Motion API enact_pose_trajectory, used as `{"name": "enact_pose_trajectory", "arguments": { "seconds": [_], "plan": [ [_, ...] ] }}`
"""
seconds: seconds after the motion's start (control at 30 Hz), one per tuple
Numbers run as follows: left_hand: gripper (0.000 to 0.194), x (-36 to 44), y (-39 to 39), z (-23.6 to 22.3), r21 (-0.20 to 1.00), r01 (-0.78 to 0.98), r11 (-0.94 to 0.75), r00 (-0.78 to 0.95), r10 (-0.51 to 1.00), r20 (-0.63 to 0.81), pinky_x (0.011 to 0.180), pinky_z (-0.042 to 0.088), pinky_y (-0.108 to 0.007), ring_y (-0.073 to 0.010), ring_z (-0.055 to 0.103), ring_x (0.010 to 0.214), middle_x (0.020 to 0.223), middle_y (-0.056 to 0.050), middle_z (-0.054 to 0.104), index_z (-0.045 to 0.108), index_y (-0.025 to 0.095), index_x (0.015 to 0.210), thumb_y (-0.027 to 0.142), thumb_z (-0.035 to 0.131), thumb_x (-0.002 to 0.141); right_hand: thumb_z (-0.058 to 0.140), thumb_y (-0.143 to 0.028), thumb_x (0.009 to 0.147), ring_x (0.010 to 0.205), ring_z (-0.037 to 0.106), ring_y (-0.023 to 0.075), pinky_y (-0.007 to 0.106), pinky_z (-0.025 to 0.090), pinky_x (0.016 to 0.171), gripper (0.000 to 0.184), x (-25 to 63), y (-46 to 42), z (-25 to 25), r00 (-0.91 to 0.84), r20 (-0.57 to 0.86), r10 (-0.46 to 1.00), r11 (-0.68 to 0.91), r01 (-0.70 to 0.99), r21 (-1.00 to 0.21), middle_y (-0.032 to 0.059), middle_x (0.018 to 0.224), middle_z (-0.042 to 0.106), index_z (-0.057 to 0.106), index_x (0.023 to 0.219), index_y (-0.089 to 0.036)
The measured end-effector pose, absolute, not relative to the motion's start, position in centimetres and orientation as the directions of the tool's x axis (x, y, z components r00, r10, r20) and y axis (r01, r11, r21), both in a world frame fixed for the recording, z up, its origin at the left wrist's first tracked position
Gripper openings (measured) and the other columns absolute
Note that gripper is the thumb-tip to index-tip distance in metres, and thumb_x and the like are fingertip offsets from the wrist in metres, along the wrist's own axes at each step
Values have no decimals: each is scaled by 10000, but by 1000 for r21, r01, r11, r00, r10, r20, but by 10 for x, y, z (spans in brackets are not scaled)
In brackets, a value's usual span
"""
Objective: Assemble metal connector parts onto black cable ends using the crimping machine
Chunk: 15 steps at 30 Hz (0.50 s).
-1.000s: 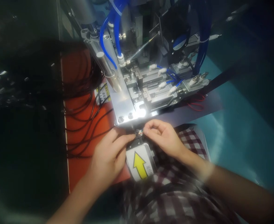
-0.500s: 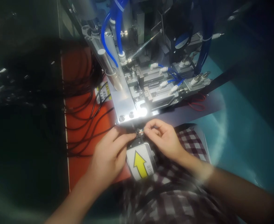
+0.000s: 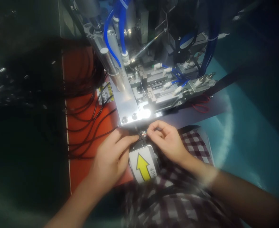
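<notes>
A small shiny part [image 3: 143, 134] sits at the front of the machine, between the fingertips of both hands; its kind is too small to make out. My left hand [image 3: 112, 155] comes from the left, its fingers drawn together at the part's left end. From the right, my right hand [image 3: 168, 139] pinches at the other end with thumb and forefinger. Just below the fingertips is a black block [image 3: 139, 145] with small screws. A white cover with a yellow arrow [image 3: 142, 164] lies nearest to me. Over the hands stands a bright metal plate [image 3: 128, 107].
Pneumatic cylinders [image 3: 163, 98] with white fittings and blue air hoses [image 3: 122, 31] rise behind the hands. Black cables [image 3: 89, 123] cross the orange-red base [image 3: 80, 171] at left. A warning label [image 3: 106, 92] is beside the plate. Checkered cloth [image 3: 168, 205] is below.
Both hands stay almost in place at the small part. The view has shifted very slightly; nothing has visibly been taken or let go.
</notes>
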<state>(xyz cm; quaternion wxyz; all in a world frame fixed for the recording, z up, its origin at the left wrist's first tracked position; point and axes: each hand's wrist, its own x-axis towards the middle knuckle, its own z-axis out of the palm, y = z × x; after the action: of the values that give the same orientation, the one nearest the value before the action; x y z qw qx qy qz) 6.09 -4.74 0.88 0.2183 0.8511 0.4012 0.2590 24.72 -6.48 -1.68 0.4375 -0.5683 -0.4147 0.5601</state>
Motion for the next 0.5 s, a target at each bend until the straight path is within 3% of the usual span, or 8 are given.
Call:
{"name": "enact_pose_trajectory", "arguments": {
  "seconds": [0.3,0.5],
  "plan": [
    [284,60,-48,9,569,572,-590,557,789,258,749,492,-191,-121,593,909,1002,-44,592,662,161,1019,21,458,880,618,-253,778,408,291,70,219,202,401,134,243,-65,-7,60,-363,930,-362,-24,-932,-89,458,364,525,697,-199],
    [283,62,-47,11,572,567,-593,551,789,271,748,508,-209,-130,605,910,1003,-42,606,658,178,1008,30,451,887,617,-338,820,397,294,74,219,221,396,184,244,-66,-13,41,-332,942,-330,-53,-943,-92,434,343,536,727,-202]
  ]
}}
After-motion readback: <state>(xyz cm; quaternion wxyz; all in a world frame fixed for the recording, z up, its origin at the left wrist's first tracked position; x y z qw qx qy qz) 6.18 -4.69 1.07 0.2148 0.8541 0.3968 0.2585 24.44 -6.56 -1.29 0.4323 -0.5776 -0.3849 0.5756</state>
